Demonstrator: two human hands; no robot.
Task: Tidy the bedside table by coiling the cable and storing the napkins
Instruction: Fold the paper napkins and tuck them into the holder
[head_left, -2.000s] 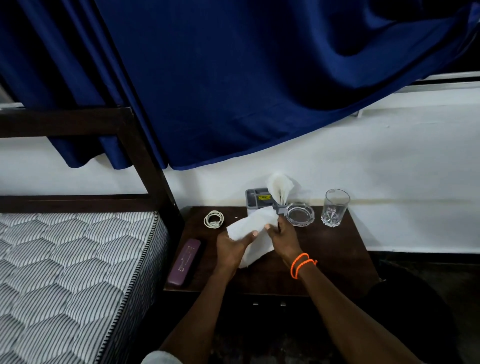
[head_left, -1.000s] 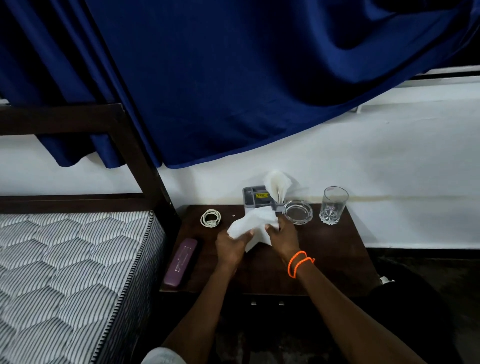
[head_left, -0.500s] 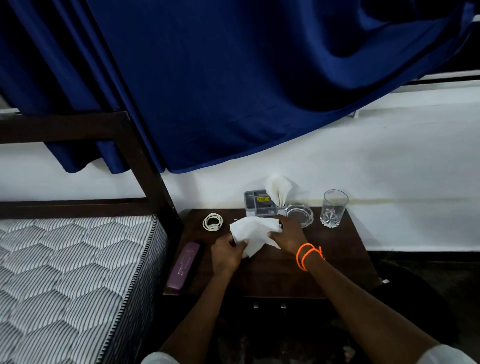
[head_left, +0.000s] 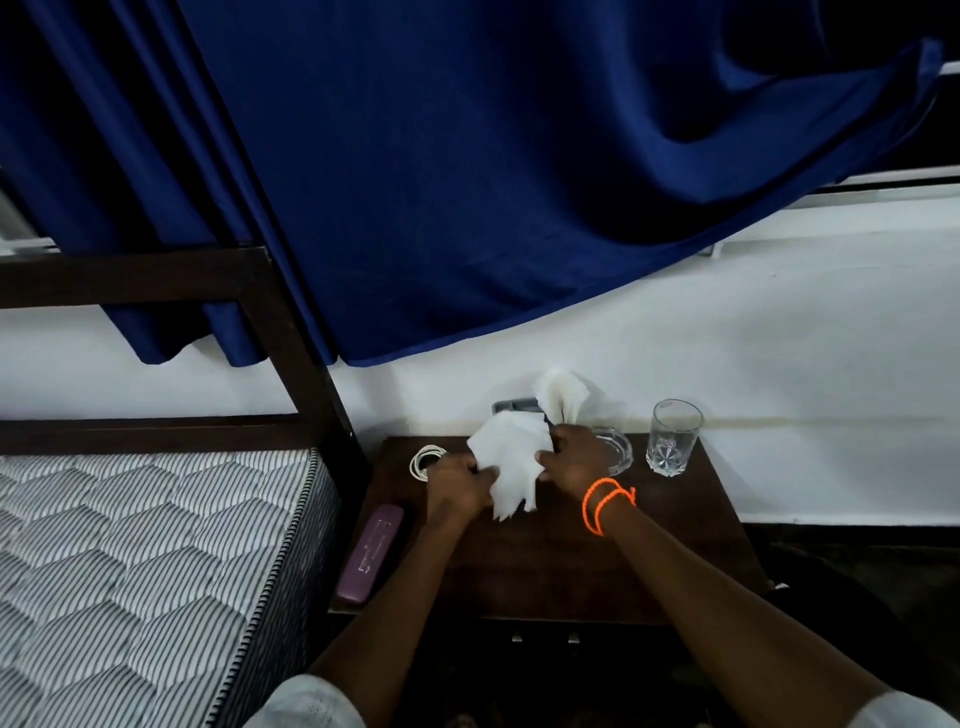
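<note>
A white napkin (head_left: 511, 462) hangs crumpled above the dark wooden bedside table (head_left: 561, 561). My left hand (head_left: 457, 486) grips its left edge and my right hand (head_left: 576, 460), with orange bands on the wrist, pinches its right side. Behind them a grey holder (head_left: 511, 404) stands against the wall with another white napkin (head_left: 563, 392) fanned up out of it. A coiled white cable (head_left: 425, 461) lies at the table's back left, just left of my left hand.
A clear drinking glass (head_left: 672, 436) stands at the back right, a glass ashtray (head_left: 615, 452) beside my right hand. A purple case (head_left: 370, 553) lies along the table's left edge by the mattress (head_left: 145, 561). A blue curtain (head_left: 467, 182) hangs above.
The napkin has gone from a wide sheet to a bunched, folded shape, and both hands have carried it back toward the holder.
</note>
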